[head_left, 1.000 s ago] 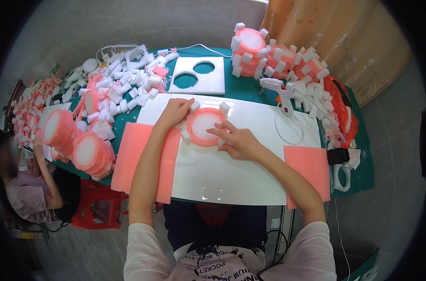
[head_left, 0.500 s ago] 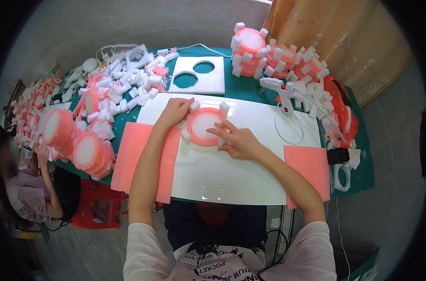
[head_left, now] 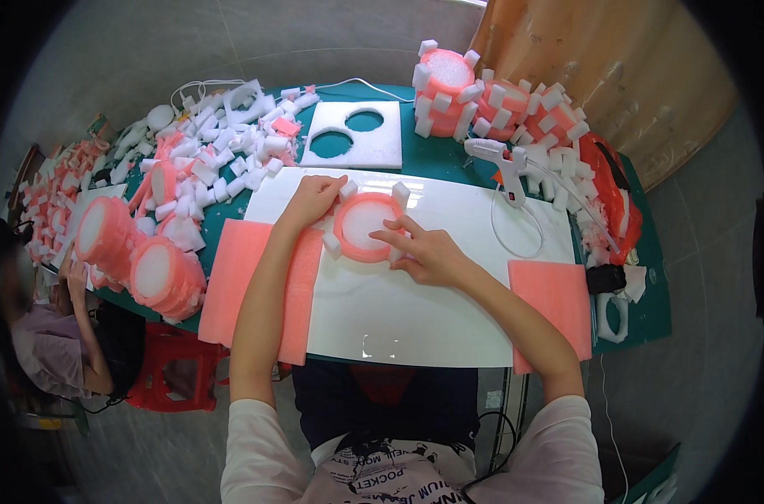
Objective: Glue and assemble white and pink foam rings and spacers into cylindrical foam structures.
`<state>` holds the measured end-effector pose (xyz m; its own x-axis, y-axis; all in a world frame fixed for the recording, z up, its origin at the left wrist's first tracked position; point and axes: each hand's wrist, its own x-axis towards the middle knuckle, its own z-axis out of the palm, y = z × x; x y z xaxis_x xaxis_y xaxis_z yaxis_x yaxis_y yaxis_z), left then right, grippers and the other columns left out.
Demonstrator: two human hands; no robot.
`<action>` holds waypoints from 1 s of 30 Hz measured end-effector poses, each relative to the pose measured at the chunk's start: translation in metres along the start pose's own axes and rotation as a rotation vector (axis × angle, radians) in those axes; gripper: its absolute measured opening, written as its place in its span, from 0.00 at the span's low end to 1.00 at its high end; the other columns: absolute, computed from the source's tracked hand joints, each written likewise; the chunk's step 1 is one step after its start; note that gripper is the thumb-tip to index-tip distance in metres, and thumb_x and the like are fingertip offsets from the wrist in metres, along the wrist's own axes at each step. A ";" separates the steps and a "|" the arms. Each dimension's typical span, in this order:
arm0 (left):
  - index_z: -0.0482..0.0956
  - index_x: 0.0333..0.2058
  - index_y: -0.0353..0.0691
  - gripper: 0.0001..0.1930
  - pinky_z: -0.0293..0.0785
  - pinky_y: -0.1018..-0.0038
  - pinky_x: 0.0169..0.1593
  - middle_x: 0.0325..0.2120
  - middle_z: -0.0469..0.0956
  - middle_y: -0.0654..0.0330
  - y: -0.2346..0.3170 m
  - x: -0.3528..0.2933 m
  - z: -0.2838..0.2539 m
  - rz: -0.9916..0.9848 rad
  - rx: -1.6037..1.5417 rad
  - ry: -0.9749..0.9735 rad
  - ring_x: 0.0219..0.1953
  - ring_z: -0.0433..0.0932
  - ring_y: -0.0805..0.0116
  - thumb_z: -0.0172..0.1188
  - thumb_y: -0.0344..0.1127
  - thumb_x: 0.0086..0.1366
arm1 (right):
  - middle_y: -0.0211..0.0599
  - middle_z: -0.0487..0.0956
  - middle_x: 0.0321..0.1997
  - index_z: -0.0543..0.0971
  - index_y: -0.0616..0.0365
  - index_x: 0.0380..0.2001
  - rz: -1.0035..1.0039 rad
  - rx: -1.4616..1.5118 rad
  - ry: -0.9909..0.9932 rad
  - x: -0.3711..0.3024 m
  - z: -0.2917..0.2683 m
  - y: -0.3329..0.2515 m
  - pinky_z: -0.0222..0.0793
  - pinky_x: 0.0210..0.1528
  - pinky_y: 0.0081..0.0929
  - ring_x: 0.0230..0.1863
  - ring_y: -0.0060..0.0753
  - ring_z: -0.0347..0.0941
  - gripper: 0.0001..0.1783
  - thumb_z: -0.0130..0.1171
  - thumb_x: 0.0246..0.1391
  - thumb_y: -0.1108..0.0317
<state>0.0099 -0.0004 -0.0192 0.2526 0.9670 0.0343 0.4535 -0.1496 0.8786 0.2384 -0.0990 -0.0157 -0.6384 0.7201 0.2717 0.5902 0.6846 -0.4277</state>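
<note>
A round foam piece with a pink ring (head_left: 343,238) and a white centre (head_left: 368,227) lies on the glossy white board (head_left: 416,323) in front of me. Small white foam blocks (head_left: 400,196) stick out around its rim. My left hand (head_left: 316,202) is closed at the upper left, fingertips pressed to one white foam block (head_left: 347,191). From the right, my right hand (head_left: 428,254) reaches over the ring, its bent fingers closed around a block at the lower right, partly hidden. The index fingertip rests on the ring's edge.
Pink foam sheets (head_left: 550,307) flank the board. A white glue gun (head_left: 495,160) with a looped cable stands at right. Loose foam scraps (head_left: 218,155), stacked round foam pieces (head_left: 449,76) and a two-holed white foam panel (head_left: 378,151) lie farther back. A person (head_left: 59,336) sits at left.
Both hands hold nearly the same places on the foam piece. The view has shifted very slightly; nothing is taken up or let go.
</note>
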 end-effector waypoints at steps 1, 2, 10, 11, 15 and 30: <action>0.75 0.19 0.31 0.21 0.62 0.79 0.17 0.11 0.70 0.62 0.000 0.000 0.000 -0.001 -0.001 -0.001 0.12 0.66 0.77 0.50 0.45 0.61 | 0.35 0.67 0.50 0.66 0.40 0.51 0.008 -0.001 -0.004 0.000 0.000 -0.001 0.70 0.30 0.32 0.35 0.38 0.73 0.32 0.62 0.38 0.68; 0.75 0.19 0.31 0.21 0.62 0.79 0.17 0.11 0.70 0.62 0.000 0.000 0.000 -0.001 -0.001 -0.002 0.12 0.66 0.77 0.50 0.45 0.61 | 0.35 0.67 0.50 0.65 0.40 0.51 0.016 -0.001 -0.009 0.000 0.000 -0.001 0.70 0.30 0.32 0.35 0.38 0.73 0.33 0.62 0.38 0.68; 0.75 0.18 0.31 0.22 0.63 0.79 0.17 0.11 0.70 0.62 -0.005 0.002 0.000 0.045 0.020 0.008 0.12 0.67 0.77 0.50 0.46 0.61 | 0.33 0.67 0.48 0.64 0.42 0.52 0.003 -0.009 -0.010 0.001 0.000 0.000 0.69 0.28 0.31 0.34 0.38 0.72 0.32 0.61 0.40 0.67; 0.75 0.18 0.31 0.22 0.63 0.79 0.17 0.11 0.70 0.62 -0.005 0.002 0.000 0.045 0.020 0.007 0.12 0.67 0.77 0.50 0.46 0.61 | 0.31 0.67 0.48 0.65 0.41 0.52 0.013 -0.007 -0.012 0.001 0.000 0.000 0.69 0.28 0.31 0.33 0.36 0.72 0.32 0.62 0.39 0.67; 0.75 0.18 0.31 0.22 0.63 0.79 0.17 0.11 0.71 0.61 -0.005 0.002 0.000 0.023 0.008 -0.001 0.12 0.66 0.77 0.50 0.46 0.61 | 0.31 0.67 0.48 0.66 0.41 0.51 0.000 -0.012 -0.004 0.000 0.001 0.002 0.69 0.28 0.30 0.33 0.35 0.72 0.32 0.62 0.39 0.67; 0.75 0.19 0.31 0.23 0.63 0.79 0.17 0.11 0.71 0.61 -0.005 0.002 0.001 0.013 0.024 0.003 0.12 0.67 0.76 0.50 0.47 0.61 | 0.34 0.67 0.48 0.66 0.42 0.51 0.003 0.011 0.012 0.000 0.000 0.001 0.69 0.30 0.30 0.33 0.36 0.73 0.32 0.62 0.38 0.68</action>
<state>0.0086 0.0019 -0.0244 0.2560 0.9655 0.0476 0.4700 -0.1673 0.8667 0.2388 -0.0990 -0.0164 -0.6308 0.7233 0.2809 0.5866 0.6815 -0.4376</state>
